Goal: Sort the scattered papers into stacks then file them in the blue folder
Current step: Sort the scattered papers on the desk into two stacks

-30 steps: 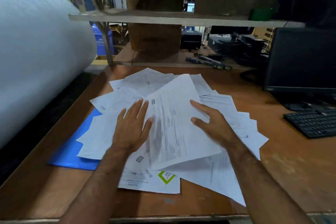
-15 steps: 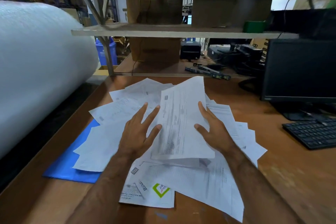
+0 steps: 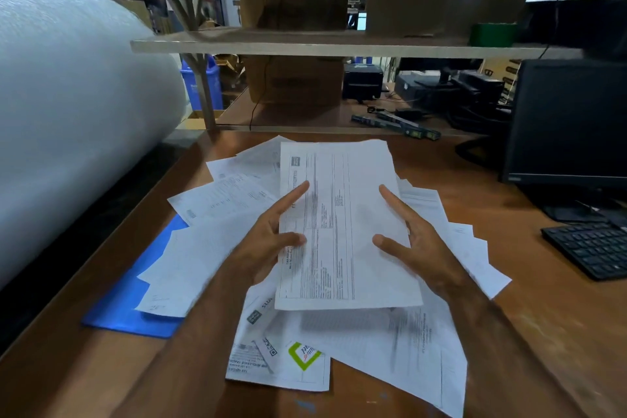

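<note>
You've got one printed sheet raised above the pile, w/ your left hand pinching its left edge and your right hand pinching the right edge, thumbs on top, fingers mostly straight. The rest of the scattered papers lie fanned on the counter. The blue folder lies flat at left, partly under them.

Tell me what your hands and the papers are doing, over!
Left hand and right hand hold one sheet by its sides, above the pile. Scattered papers unsorted. Blue folder partly buried under them.
</note>
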A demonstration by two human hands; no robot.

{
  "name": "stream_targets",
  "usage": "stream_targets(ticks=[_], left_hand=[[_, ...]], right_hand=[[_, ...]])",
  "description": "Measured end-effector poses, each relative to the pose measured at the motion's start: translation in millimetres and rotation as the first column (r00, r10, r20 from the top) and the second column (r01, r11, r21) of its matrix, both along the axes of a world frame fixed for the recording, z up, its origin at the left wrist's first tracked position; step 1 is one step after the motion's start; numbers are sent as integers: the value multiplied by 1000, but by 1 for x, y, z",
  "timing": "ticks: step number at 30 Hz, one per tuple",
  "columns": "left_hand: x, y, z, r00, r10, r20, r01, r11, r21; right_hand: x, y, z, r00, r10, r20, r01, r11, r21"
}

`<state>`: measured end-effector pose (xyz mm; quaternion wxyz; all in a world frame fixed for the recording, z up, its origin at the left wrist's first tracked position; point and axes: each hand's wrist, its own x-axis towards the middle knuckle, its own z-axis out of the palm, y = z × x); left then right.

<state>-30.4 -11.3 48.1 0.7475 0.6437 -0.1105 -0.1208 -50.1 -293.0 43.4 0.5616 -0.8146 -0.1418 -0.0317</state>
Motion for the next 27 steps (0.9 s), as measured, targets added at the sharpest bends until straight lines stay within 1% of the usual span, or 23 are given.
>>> stream_targets(ticks=[5, 8, 11, 13, 15, 16, 17, 19, 21, 22, 24, 25, 26, 27], left_hand=[[-4, 11, 4, 997, -18, 75, 16, 1000, 25], [-11, 16, 10, 993, -2, 114, 0, 1000, 25], [-13, 24, 11, 993, 10, 118, -11, 1000, 12], [-15, 29, 11, 992, 0, 130, -6, 999, 50], [-17, 31, 11, 991, 41, 131, -54, 994, 97], [-16, 31, 9, 991, 51, 120, -61, 995, 83], [-15, 32, 6, 993, 55, 100, -60, 997, 48], [-14, 34, -1, 995, 72, 63, -72, 997, 1], [-12, 35, -10, 990, 133, 53, -134, 991, 27], [-11, 37, -16, 985, 163, 55, -165, 986, 38], [-7, 43, -27, 970, 235, 64, -239, 970, 50], [-6, 49, -31, 958, 278, 74, -283, 957, 62], [-4, 54, -35, 947, 311, 82, -316, 946, 71], [-2, 59, -37, 938, 337, 80, -343, 937, 73]], right_hand=[[6, 8, 5, 1000, 18, -19, -18, 1000, 0], [4, 15, 7, 999, 41, 19, -41, 999, 18], [1, 21, 8, 996, 78, 52, -79, 996, 29], [0, 25, 10, 993, 100, 57, -100, 995, 9], [1, 29, 11, 992, 116, 50, -115, 993, -13], [1, 31, 11, 993, 110, 47, -109, 994, -27], [2, 33, 9, 995, 90, 43, -88, 995, -54], [6, 37, 2, 998, 27, 60, -15, 981, -195], [13, 39, -10, 996, -14, 93, 47, 931, -363], [16, 39, -16, 996, -33, 82, 63, 915, -398], [21, 37, -25, 993, -99, 64, 117, 905, -409], [25, 34, -30, 987, -137, 88, 163, 868, -470], [27, 30, -34, 980, -168, 103, 196, 783, -591], [30, 25, -39, 975, -203, 94, 209, 677, -706]])
